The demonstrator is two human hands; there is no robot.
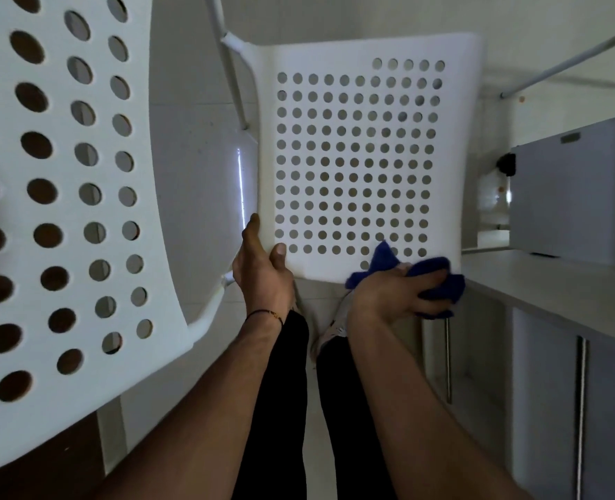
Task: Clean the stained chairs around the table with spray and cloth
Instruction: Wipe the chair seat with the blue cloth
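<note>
Chair [345,169]: left hand [262,272] grips near-left corner; right hand [389,294] clutches blue cloth [432,268]. Advised: firm, overlapping strokes across perforations.

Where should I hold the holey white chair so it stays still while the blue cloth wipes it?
Grab the chair at its near left corner, from the left, as the left hand does: thumb on the face, fingers round the edge. The rim there is plain and thin, clear of the cloth in the right hand.
</note>
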